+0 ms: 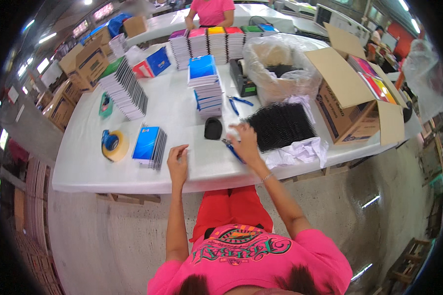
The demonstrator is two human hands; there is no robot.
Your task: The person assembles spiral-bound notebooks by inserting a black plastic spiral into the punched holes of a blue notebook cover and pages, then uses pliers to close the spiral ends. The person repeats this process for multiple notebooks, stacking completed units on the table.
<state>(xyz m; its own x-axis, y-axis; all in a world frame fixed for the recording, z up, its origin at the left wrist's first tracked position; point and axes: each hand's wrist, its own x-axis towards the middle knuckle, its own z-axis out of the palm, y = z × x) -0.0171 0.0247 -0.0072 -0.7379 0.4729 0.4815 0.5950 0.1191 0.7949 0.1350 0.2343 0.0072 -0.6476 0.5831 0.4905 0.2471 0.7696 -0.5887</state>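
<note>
My left hand (177, 164) is just above the front of the white-covered table, its fingers loosely bent and thumb apart, with nothing visible in it. To the right, my right hand (244, 143) has its fingers spread, slightly blurred, over blue-handled pliers (235, 151). Whether it touches them I cannot tell. Beside it lies a pile of black spiral binding coils (280, 127). A small black dish (213, 129) sits between my hands and a stack of blue-covered notebooks (203, 69). A second pair of blue-handled pliers (240, 101) lies farther back. Left of my left hand are bound blue notebooks (149, 143).
A tape roll (115, 146) and a tall spiral notebook stack (125, 89) stand on the left. Behind are colourful notebook stacks (216, 43), a plastic-lined box (275, 81) and a co-worker in pink (211, 12). An open carton (347, 110) stands right, near crumpled white paper (300, 153).
</note>
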